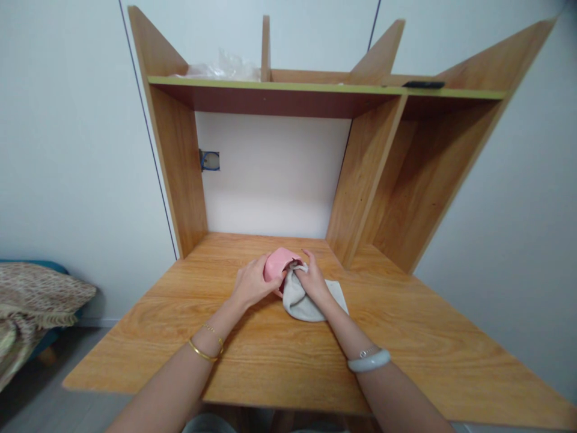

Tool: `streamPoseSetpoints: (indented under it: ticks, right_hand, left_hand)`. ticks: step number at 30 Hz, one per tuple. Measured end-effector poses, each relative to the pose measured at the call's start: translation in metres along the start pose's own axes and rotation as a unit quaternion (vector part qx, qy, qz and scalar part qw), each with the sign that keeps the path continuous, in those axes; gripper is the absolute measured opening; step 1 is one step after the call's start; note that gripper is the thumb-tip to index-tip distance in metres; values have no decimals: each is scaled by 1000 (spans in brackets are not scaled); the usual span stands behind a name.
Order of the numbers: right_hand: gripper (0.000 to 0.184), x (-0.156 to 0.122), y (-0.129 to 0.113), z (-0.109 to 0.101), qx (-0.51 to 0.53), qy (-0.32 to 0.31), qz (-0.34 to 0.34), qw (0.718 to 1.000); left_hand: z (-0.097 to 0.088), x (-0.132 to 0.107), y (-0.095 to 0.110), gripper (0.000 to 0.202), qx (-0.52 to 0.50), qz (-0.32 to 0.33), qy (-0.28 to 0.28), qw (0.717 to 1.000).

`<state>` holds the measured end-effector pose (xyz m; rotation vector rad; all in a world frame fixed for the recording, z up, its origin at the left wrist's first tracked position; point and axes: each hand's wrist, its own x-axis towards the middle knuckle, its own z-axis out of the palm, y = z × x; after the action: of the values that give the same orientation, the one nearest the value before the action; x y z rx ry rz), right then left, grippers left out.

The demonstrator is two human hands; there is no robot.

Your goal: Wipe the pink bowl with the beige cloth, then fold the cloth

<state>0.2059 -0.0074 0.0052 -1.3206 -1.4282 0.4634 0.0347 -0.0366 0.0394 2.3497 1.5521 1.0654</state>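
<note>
Mouth of pink cup [274,264] concealed by grey cloth [297,304] and right hand [313,282]; near right corner of desk [406,337] cut off.

Wooden desk [406,337] beneath left hand [252,282]; shelf unit [360,174] rising beyond it. Pale walls [67,150] behind. Patterned blanket [31,294] well left of it. Grey floor [45,403] below-left.

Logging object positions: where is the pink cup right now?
Head view, desk centre: pink cup in the left hand, against the grey cloth the right hand grips.
</note>
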Motion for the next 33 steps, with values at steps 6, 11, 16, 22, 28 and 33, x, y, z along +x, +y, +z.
streamPoseSetpoints:
  ticks: [6, 11, 16, 22, 28, 33]
  right_hand:
    - [49, 3, 5, 3, 66, 58, 21, 996]
    - [46, 4, 3, 6, 118, 71, 33, 990]
    - [53, 6, 4, 10, 103, 45, 60, 992]
    - [58, 4, 7, 10, 15, 41, 31, 999]
    - [63, 3, 4, 4, -85, 45, 22, 995]
    - [66, 2, -4, -4, -161, 29, 33, 986]
  left_hand:
    - [10, 0, -3, 60, -191, -1, 8, 982]
    - [19, -3, -2, 76, -257, 24, -20, 966]
    - [16, -1, -4, 67, -220, -9, -10, 975]
    - [9, -1, -1, 66, -103, -42, -15, 994]
    - [4, -2, 5, 66, -14, -36, -21, 999]
    - [1, -4, 7, 66, 62, -3, -42, 997]
